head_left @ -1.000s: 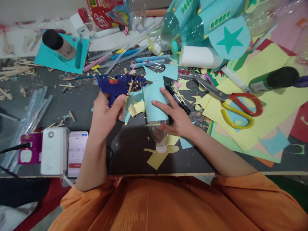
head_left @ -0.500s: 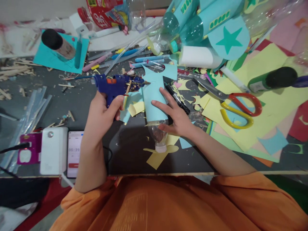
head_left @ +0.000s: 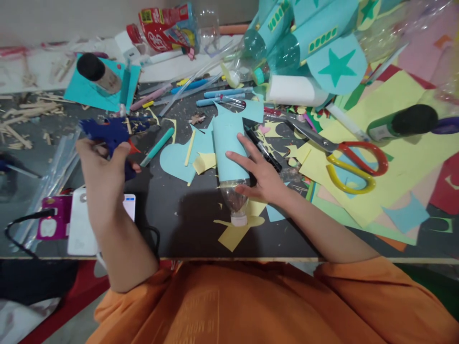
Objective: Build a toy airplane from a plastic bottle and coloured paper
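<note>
My left hand (head_left: 102,167) is closed around the handle of a blue glue gun (head_left: 107,131), held over the left part of the dark table, well away from the bottle. A clear plastic bottle wrapped in light blue paper (head_left: 229,150) lies in the middle, its neck pointing toward me. My right hand (head_left: 260,172) rests on the bottle's right side with the fingers spread over the paper. A black marker (head_left: 264,149) lies just beyond the fingertips. A light blue paper cut-out (head_left: 175,162) lies flat to the left of the bottle.
Red and yellow scissors (head_left: 344,155) lie on coloured paper sheets at the right. A phone and a white power bank (head_left: 81,229) sit at the near left edge. Finished blue bottle models (head_left: 304,43), pens, wooden sticks and two black-capped bottles crowd the back.
My left hand has carried the glue gun from the bottle's top edge far to the left. The right hand and bottle have stayed put.
</note>
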Demonstrator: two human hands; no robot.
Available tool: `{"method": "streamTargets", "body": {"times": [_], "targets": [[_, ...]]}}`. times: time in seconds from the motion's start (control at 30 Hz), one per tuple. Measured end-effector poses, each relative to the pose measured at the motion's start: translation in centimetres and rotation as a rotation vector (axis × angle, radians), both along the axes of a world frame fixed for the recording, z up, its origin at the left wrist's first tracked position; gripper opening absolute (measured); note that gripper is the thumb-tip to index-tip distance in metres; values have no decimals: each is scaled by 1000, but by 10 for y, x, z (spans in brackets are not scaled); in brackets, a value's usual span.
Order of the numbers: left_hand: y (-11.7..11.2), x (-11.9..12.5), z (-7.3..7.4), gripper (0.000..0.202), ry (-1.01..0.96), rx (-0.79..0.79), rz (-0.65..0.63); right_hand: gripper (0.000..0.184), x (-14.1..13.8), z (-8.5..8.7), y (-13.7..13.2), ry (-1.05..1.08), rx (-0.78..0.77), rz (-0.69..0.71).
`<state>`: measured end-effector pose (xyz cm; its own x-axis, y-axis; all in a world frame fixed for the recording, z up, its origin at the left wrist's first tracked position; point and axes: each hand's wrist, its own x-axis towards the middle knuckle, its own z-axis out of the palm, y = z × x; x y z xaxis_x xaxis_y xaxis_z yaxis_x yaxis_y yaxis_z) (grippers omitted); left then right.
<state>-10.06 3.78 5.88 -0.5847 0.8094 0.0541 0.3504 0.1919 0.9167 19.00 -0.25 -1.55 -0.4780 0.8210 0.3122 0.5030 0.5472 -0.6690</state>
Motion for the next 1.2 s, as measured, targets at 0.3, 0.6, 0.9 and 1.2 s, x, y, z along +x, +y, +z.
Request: {"method": "streamTargets", "body": {"times": [0.3,0.6,0.9,1.2], "targets": [[6,-26,-14,37,282,-293,87,66,0,-2,0,-18,-20,-10],[-24,36,14,42,677,-395,-384,64,0,1,0,2,-29,0],[-29,77,-5,36,664,-483,-728,66,1,2,0,-13,-5,2],[-4,67,6,9,119,62,-504,62,3,1,-2,-30,59,-3]]}}
